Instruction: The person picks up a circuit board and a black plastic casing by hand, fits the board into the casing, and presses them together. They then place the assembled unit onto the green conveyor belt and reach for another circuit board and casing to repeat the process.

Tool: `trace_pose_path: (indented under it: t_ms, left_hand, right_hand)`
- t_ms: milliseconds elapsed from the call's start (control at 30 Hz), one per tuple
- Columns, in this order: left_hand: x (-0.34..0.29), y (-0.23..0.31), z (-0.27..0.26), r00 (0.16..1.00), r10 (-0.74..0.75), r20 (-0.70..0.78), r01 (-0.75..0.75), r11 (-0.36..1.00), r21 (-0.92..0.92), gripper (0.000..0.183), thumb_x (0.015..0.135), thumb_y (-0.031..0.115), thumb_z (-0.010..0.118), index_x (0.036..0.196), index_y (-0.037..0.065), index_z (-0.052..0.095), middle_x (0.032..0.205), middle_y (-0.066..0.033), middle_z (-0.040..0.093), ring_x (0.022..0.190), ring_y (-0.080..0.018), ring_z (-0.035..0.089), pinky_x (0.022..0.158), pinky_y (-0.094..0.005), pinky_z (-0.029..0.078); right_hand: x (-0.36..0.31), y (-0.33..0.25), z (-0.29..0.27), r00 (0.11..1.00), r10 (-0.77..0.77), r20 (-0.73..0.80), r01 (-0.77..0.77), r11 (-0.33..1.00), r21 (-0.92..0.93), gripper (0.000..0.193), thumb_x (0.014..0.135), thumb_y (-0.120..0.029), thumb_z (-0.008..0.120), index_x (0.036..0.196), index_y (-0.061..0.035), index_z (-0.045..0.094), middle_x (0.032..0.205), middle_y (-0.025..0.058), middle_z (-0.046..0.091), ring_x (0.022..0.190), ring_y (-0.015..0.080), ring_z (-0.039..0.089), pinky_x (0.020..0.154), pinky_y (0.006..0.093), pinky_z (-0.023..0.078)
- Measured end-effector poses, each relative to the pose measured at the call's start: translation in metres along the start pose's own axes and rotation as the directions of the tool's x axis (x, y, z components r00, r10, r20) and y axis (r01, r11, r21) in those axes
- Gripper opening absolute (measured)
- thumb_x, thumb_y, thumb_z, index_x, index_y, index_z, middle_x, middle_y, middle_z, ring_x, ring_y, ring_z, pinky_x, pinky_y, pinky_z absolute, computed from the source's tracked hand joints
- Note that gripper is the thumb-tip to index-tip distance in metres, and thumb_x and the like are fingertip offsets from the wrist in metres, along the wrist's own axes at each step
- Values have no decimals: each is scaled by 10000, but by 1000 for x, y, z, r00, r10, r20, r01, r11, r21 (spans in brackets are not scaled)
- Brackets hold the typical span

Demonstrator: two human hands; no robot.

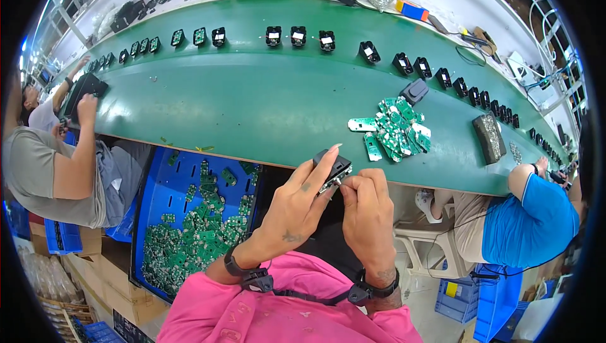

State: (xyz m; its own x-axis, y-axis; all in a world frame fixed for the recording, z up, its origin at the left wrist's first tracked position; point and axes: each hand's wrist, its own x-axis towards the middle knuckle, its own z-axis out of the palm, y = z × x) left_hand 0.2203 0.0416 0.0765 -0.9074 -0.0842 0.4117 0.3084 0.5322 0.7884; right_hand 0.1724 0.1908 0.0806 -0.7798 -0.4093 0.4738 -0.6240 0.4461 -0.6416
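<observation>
In front of my chest, my left hand [295, 199] grips a small black plastic housing [341, 165] just off the table's near edge. Light metal or board parts show along its lower side. My right hand [368, 213] is closed in a pinch at that side, and its fingertips hide whatever sits between them. Beyond my hands lies a loose heap of green circuit boards [399, 131] on the green table [252, 109]. A dark grey plastic casing [414, 92] touches the back of the heap.
Several black housings [298, 36] line the table's far strip. A blue bin [151, 198] of green boards stands low at my left. One dark rough block [489, 138] lies on the right. Co-workers sit on both sides, one in a grey shirt [38, 166], one in blue [533, 217].
</observation>
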Motion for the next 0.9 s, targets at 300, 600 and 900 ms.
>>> trace_pose_path:
  t_ms: [300,600,900]
  left_hand:
    - [-6,-3,0,999,43,28,-45,996,79,705,871,-61,614,1520,81,377,1241,-245,557,962,-451,628,791,-437,539]
    - [-9,6,-5,995,-77,69,74,996,45,616,902,-30,601,1485,21,410,1173,-238,605,1050,-418,598,912,-415,493]
    - [-5,-9,-7,965,-225,133,242,961,-132,567,919,8,621,1454,0,432,1217,-184,623,1079,-236,641,914,-327,520]
  right_hand:
    - [1,-2,-10,989,-60,137,64,998,-29,80,914,4,619,993,1,601,987,172,563,765,385,597,640,450,476]
    - [-3,-1,-1,997,-32,69,30,999,31,61,904,15,627,964,11,616,946,159,577,724,337,592,626,404,476]
    - [0,12,11,999,-50,-1,50,992,119,38,888,11,649,908,19,618,863,113,578,719,235,601,603,337,473]
